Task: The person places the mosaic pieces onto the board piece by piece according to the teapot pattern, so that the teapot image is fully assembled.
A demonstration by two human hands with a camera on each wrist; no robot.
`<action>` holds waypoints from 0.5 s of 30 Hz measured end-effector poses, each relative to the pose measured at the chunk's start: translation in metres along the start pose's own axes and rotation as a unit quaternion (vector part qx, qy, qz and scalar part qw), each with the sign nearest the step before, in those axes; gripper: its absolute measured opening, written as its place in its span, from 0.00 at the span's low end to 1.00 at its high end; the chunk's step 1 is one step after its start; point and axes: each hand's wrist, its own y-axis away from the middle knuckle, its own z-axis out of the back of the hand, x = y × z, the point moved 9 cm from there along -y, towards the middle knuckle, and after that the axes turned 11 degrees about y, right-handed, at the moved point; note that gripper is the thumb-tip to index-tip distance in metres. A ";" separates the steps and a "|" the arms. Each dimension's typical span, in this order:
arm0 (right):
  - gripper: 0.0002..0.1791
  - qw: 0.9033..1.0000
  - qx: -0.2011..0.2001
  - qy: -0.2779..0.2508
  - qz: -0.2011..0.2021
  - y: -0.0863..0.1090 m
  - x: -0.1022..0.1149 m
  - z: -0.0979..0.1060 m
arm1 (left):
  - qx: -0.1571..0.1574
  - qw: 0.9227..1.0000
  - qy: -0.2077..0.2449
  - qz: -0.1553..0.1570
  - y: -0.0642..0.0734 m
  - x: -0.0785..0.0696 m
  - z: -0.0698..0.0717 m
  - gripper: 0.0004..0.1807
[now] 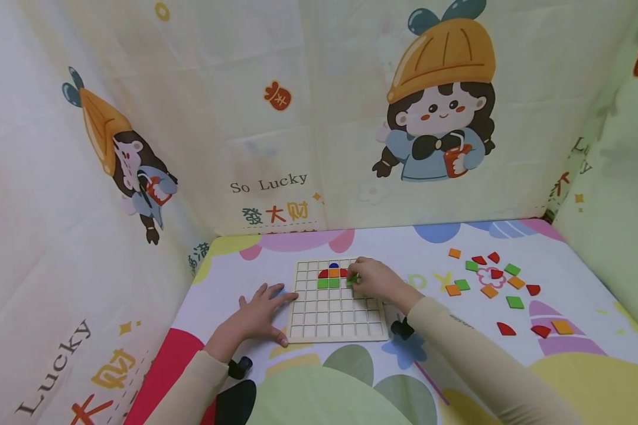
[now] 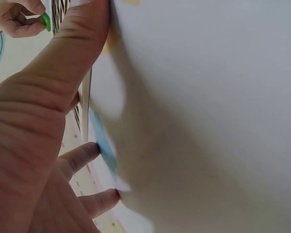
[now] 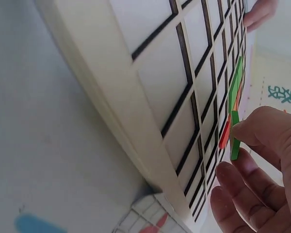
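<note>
A wooden grid board lies on the table with several coloured pieces in its upper cells. Among them are a blue piece, an orange square, red pieces beside it and two green squares below. My right hand pinches a green square tile between thumb and fingers, close over the board right of the placed pieces. Spread wide, my left hand has its thumb and index finger at the board's left edge, other fingertips on the table; it holds nothing.
Loose red, orange and green tiles lie scattered at the right of the table. A gridded white sheet with a red patch shows beside the board in the right wrist view. Printed cloth walls rise behind and at both sides.
</note>
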 end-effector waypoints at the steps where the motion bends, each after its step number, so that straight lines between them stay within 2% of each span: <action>1: 0.08 1.000 0.001 -0.001 -0.001 0.000 0.000 -0.001 | 0.000 1.000 0.000 0.001 0.000 0.000 0.000 0.61; 15: 0.08 1.000 0.014 -0.014 -0.007 -0.005 0.005 -0.004 | 0.009 1.000 0.002 0.002 0.001 0.001 0.000 0.60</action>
